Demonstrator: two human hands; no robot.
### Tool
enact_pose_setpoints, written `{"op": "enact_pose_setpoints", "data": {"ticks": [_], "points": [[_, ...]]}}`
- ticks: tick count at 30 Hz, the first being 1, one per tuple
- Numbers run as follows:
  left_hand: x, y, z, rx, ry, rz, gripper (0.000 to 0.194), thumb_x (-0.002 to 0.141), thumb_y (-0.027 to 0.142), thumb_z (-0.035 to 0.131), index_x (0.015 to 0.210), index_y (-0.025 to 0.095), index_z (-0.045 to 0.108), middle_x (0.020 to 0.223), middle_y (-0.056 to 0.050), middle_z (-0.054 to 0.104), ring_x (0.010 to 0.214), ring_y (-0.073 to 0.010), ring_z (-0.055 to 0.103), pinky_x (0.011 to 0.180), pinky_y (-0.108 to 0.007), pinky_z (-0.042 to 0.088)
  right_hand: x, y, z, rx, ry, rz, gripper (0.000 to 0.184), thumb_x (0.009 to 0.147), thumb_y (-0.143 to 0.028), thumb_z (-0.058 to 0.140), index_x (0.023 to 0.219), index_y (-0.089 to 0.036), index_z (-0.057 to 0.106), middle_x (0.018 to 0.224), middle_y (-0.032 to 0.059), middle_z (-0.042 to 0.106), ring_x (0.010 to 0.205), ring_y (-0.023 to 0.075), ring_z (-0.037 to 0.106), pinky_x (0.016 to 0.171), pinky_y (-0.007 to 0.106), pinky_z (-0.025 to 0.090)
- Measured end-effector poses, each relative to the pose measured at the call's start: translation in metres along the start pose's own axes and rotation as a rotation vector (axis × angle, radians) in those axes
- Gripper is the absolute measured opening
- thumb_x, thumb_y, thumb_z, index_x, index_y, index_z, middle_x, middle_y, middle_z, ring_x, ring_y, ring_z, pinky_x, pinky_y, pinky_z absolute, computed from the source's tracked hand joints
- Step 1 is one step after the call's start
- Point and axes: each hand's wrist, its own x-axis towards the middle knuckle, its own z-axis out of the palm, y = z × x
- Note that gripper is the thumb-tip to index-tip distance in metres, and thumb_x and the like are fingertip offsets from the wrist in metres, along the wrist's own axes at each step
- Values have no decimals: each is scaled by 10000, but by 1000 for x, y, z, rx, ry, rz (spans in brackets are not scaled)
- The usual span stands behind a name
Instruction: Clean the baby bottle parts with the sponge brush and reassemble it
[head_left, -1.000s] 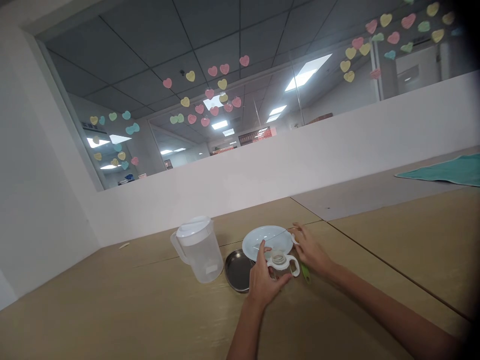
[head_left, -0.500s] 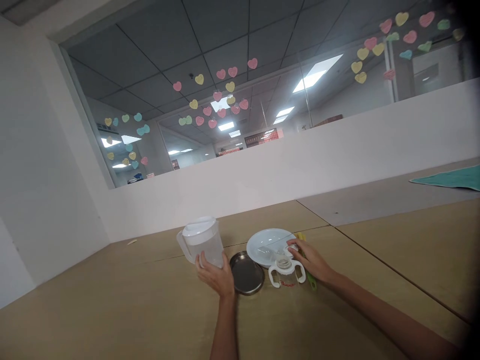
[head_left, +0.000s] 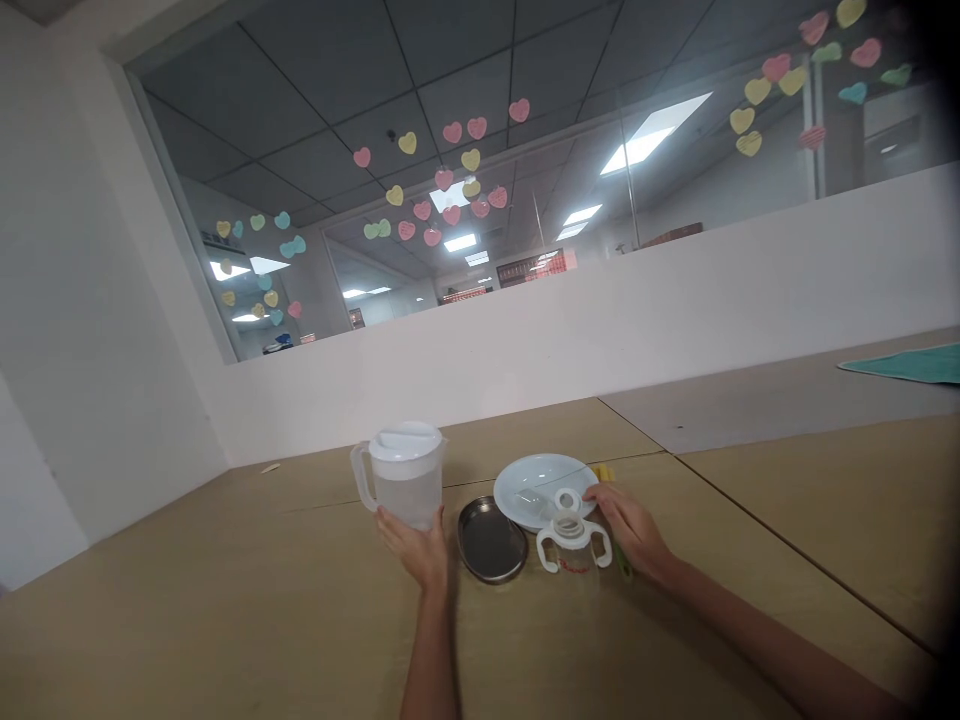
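My left hand (head_left: 415, 545) is closed around the lower part of a translucent pitcher (head_left: 409, 487) with a white lid, its handle to the left. My right hand (head_left: 634, 530) is at the right rim of a pale plate (head_left: 517, 472), fingers stretched and seemingly holding nothing. Beside its fingertips a white ring-shaped bottle collar (head_left: 559, 498) lies on the plate, with a clear cover (head_left: 531, 503) to the left. In front of the plate stands an uncapped clear baby bottle (head_left: 574, 565) with two white handles. Between the hands lies a dark oval metal tray (head_left: 491, 545).
Partly hidden by my right hand is a brush with yellow bristles (head_left: 604, 474) and a green handle (head_left: 623, 563). A teal cloth (head_left: 911, 364) lies far right. Behind the table (head_left: 300, 600) rises a white wall (head_left: 420, 370) with a window bearing heart-shaped notes.
The pitcher has come more upright in my left hand, which has slid lower on it. The bottle collar, at my right fingers before, lies on the plate, and those fingers have drawn slightly right.
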Motion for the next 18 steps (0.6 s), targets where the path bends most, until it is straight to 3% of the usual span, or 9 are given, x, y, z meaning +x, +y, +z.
{"op": "enact_pose_setpoints", "data": {"ticks": [4, 7, 18], "points": [[0, 8, -5, 20, 48, 160, 911, 792, 501, 555, 1433, 81, 62, 1439, -252, 237, 1342, -366, 219, 1081, -529, 230, -9, -12, 6, -64, -84, -34, 354, 949, -390, 294, 794, -205, 554, 724, 37, 614, 687, 182, 571, 647, 290, 441], [-2, 9, -5, 40, 38, 248, 861, 819, 483, 521, 1435, 72, 82, 1450, -258, 213, 1364, -373, 157, 1087, -580, 163, -13, -14, 13, -108, -92, -30, 314, 955, -372, 296, 824, -204, 527, 674, 11, 590, 616, 163, 556, 584, 266, 408], [-13, 10, 8, 30, -101, 505, 623, 854, 334, 473, 1398, 121, 255, 1430, -202, 319, 1386, -329, 139, 1096, -587, 123, -13, -7, 17, -132, -87, -36, 276, 959, -338, 283, 852, -212, 505, 676, 5, 587, 607, 168, 559, 578, 268, 398]]}}
